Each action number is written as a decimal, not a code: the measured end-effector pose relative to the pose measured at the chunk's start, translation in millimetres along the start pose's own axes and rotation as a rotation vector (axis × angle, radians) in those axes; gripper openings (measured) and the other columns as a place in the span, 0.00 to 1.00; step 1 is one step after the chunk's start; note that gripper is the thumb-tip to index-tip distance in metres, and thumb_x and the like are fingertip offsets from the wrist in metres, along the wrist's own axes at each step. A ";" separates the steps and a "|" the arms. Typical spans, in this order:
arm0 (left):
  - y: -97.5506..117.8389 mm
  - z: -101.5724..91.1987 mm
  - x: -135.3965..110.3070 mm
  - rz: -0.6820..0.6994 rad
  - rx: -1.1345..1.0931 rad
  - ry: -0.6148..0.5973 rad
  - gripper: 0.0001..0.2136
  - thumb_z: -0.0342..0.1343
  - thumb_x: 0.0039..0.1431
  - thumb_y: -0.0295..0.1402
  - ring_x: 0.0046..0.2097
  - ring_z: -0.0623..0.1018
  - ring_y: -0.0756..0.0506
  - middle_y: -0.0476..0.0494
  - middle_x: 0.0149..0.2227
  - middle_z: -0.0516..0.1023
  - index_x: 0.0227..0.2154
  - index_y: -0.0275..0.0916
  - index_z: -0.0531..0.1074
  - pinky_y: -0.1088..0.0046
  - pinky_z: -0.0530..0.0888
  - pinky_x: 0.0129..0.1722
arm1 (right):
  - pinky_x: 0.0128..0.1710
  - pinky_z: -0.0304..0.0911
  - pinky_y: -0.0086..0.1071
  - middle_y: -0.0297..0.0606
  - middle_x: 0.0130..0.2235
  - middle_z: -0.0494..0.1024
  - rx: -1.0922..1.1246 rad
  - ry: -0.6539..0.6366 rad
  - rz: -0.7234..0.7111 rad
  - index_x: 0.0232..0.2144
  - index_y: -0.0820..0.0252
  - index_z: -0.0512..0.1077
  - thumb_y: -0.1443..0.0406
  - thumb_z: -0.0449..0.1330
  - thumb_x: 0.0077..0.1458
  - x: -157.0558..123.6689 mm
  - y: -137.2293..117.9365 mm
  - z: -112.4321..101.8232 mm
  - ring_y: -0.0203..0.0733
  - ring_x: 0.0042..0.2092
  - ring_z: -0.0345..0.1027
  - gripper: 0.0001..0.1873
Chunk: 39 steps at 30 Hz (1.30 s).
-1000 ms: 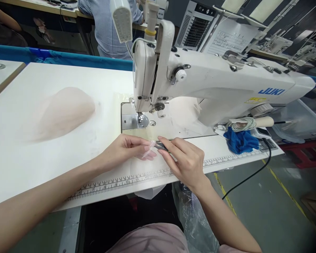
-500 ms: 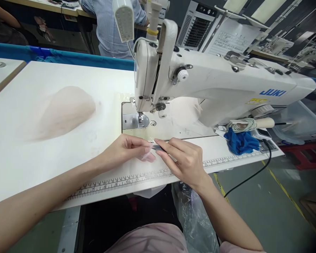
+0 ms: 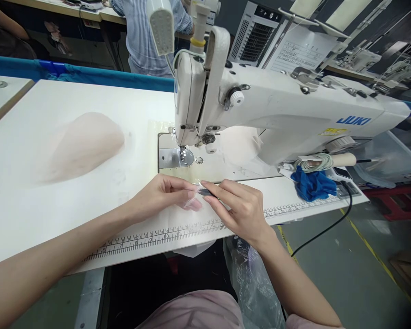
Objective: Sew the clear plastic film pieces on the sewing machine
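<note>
My left hand (image 3: 160,194) pinches a small clear, pinkish sheer piece (image 3: 193,201) at its fingertips, just above the white table (image 3: 27,210). My right hand (image 3: 239,208) holds a small dark metal tool (image 3: 207,193), its tip touching that piece. Both hands sit in front of the white JUKI sewing machine (image 3: 277,109), a little below its needle plate (image 3: 176,157). What the tool is exactly I cannot tell.
A pale pink sheer fabric pile (image 3: 84,146) lies on the table's left. A blue cloth (image 3: 313,184) and a thread bundle (image 3: 315,161) sit at the machine's right end. A ruler strip (image 3: 150,237) runs along the front edge. A person in a striped shirt (image 3: 144,36) stands behind.
My right hand shifted slightly left, bringing the tool closer to the piece in my left fingers; since half a second ago almost nothing has moved.
</note>
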State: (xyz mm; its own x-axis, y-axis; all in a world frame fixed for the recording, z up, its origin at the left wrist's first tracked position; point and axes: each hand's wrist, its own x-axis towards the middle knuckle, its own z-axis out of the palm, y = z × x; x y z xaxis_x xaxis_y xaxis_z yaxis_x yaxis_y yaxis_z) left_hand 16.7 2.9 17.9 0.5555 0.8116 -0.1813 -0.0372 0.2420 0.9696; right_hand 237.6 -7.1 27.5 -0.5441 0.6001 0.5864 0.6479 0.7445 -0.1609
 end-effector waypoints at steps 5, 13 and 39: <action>0.5 0.7 0.0 -0.008 0.000 0.001 0.13 0.60 0.60 0.39 0.40 0.83 0.45 0.43 0.36 0.83 0.45 0.40 0.78 0.69 0.79 0.45 | 0.26 0.55 0.27 0.32 0.26 0.73 -0.020 0.010 -0.004 0.44 0.62 0.77 0.63 0.57 0.63 0.5 -0.8 0.6 0.31 0.26 0.64 0.12; 0.1 0.3 0.5 -0.017 -0.013 0.013 0.13 0.61 0.59 0.39 0.40 0.83 0.44 0.42 0.36 0.83 0.44 0.39 0.79 0.67 0.78 0.46 | 0.26 0.55 0.28 0.33 0.26 0.74 -0.064 0.039 -0.012 0.45 0.62 0.77 0.64 0.59 0.62 -2.1 1.4 1.1 0.32 0.27 0.64 0.12; 3.8 1.4 0.8 -0.019 -0.027 0.003 0.11 0.59 0.60 0.39 0.39 0.83 0.44 0.42 0.35 0.83 0.39 0.38 0.80 0.68 0.79 0.45 | 0.26 0.55 0.28 0.31 0.25 0.73 -0.166 0.023 -0.103 0.44 0.61 0.77 0.63 0.58 0.62 3.2 -1.4 -1.9 0.32 0.26 0.64 0.11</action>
State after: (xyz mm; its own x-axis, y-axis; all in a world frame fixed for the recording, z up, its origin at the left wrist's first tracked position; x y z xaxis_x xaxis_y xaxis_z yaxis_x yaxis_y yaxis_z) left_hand 18.2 3.7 21.6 0.5535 0.8085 -0.2000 -0.0489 0.2713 0.9613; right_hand 236.0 -6.8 31.1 -0.6013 0.5148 0.6111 0.6692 0.7424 0.0330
